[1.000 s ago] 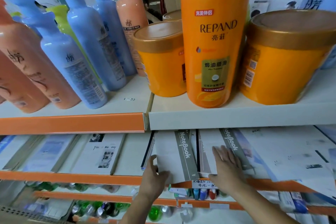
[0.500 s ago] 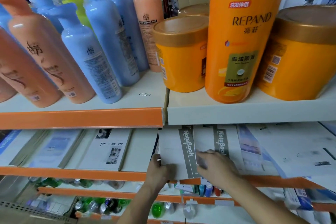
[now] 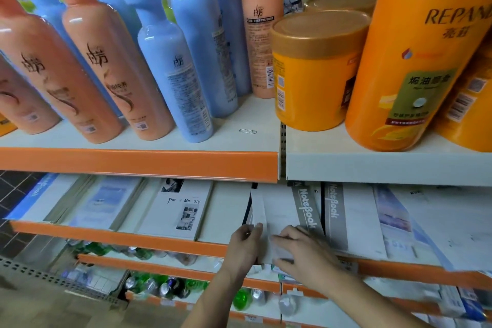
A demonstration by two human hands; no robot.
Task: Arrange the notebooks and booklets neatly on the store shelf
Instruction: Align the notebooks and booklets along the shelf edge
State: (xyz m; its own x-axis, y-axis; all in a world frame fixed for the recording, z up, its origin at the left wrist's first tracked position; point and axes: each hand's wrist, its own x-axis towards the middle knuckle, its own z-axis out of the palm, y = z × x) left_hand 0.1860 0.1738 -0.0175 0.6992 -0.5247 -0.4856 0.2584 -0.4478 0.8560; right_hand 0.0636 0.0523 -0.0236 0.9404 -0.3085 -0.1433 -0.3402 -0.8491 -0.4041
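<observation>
**Both hands squaring the left notebook at the shelf front**

The right hand [image 3: 300, 250] is now lying flat, fingers straight, on the near end of the left notebook [image 3: 279, 210]; a second ago it was resting on the right notebook [image 3: 348, 216]. The left hand [image 3: 246, 245] is still gripping the left notebook's near left edge, thumb on the cover, fingers curled round it. That notebook is lying slightly tilted on the lower shelf [image 3: 119, 235], its near end reaching over the orange front edge. Two grey-banded notebooks are showing, one Time Memory booklet [image 3: 181, 210] to their left, and one paper clip [image 3: 247, 131] on the upper shelf [image 3: 133, 138].
</observation>
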